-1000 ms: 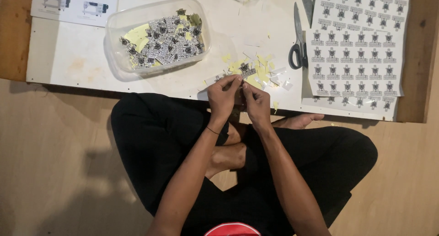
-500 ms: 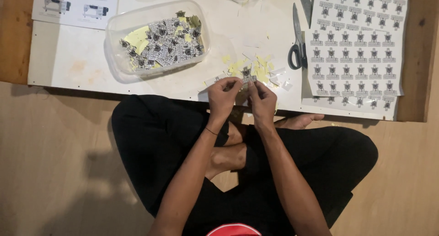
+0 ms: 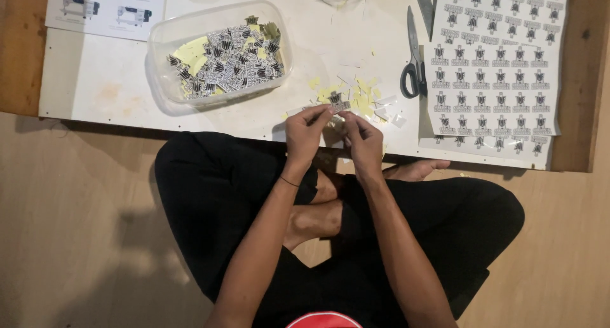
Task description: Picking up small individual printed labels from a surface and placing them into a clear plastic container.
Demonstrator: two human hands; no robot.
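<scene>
While both hands meet at the near edge of the white worktop (image 3: pixel 114 87), the left hand (image 3: pixel 304 132) and the right hand (image 3: pixel 362 136) pinch between their fingertips one small black-and-white cut-out sticker (image 3: pixel 337 102), held just above the worktop's edge. Each hand is closed on that sticker, thumbs and forefingers drawn together; whether they are peeling its backing cannot be told.

Judging by how things lie, the work looks well under way but far from finished. Up and to the left of the hands, one clear plastic tub (image 3: pixel 219 52) holds a heap of similar cut stickers mixed with pale yellow backing pieces, too many and too overlapped to count. Just beyond the fingertips lies a scatter of yellow and white paper scraps (image 3: pixel 359 96), also too small to number.

To the right of the hands, a large printed sheet of uncut stickers (image 3: pixel 495 80) lies flat, in rows of about seven across and some eight rows showing, so much seems left to cut. One pair of black-handled scissors (image 3: pixel 413 67) rests between the scraps and that sheet, untouched. Far to the upper left lies one white paper with sewing-machine pictures (image 3: pixel 108 7).
</scene>
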